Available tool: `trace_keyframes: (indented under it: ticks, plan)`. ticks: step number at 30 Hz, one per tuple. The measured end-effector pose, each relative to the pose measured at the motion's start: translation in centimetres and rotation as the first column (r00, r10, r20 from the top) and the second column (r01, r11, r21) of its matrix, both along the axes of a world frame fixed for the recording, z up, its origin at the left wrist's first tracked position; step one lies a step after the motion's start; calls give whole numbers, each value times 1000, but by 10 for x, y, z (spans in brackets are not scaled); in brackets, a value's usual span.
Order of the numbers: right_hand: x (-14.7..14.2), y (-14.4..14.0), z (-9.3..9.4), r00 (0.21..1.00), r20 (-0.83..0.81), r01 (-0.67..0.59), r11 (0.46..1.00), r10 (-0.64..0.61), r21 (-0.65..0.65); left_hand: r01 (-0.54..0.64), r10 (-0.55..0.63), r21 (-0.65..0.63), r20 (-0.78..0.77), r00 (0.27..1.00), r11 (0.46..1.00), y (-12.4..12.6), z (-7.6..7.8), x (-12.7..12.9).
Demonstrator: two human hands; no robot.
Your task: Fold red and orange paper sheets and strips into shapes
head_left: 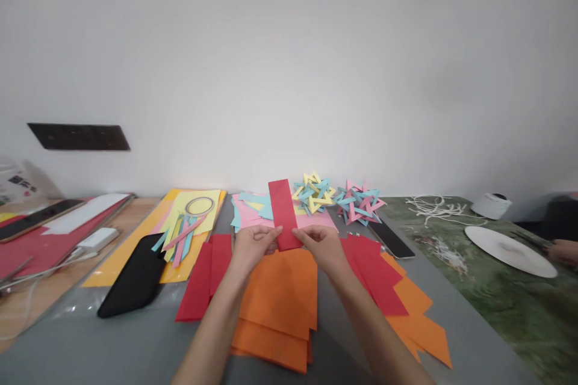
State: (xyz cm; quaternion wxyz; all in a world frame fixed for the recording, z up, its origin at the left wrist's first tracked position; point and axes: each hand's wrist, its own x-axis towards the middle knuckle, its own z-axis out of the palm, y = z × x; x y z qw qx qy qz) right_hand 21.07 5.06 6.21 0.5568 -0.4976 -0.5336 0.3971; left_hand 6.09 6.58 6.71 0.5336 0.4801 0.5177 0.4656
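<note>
Grey bench (135,349) runs wide, spread with paper. Orange sheets (280,301) lie stacked at the middle, red sheets (203,283) fanned on both sides of them. A black pouch (135,280) sits to the left on yellow paper (198,204), a white plate (510,251) far right. Two woven paper stars (336,197) rest by the wall. Both forearms reach forward, wrists level. Left hand (253,246) and right hand (323,246) pinch the near end of the red strip (283,213), fingers clenched on its two edges, the strip raised above the orange stack and pointing away.
</note>
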Motion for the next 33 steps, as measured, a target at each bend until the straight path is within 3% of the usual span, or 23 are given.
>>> trace_keyframes:
  ticks: [8,15,21,24,28,33]
  plan:
    - [0,0,-1,996,2,84,996,-85,29,179,-184,-98,-45,982,979,-6,9,3]
    - [-1,2,-5,996,-64,-67,997,65,-24,121,-124,-69,-49,991,990,-4,8,0]
    - [-2,-1,1,993,-105,50,999,-52,-22,246,-246,-72,12,969,967,-3,2,-1]
    - [-2,-1,2,992,-117,52,998,-55,-28,238,-235,-69,48,971,969,-2,-1,-2]
    - [0,1,-2,995,-92,-36,999,32,-39,187,-182,-44,94,979,981,-1,-2,-4]
    - [5,3,-4,996,-78,-38,999,36,-22,146,-143,-68,52,988,987,-1,0,-4]
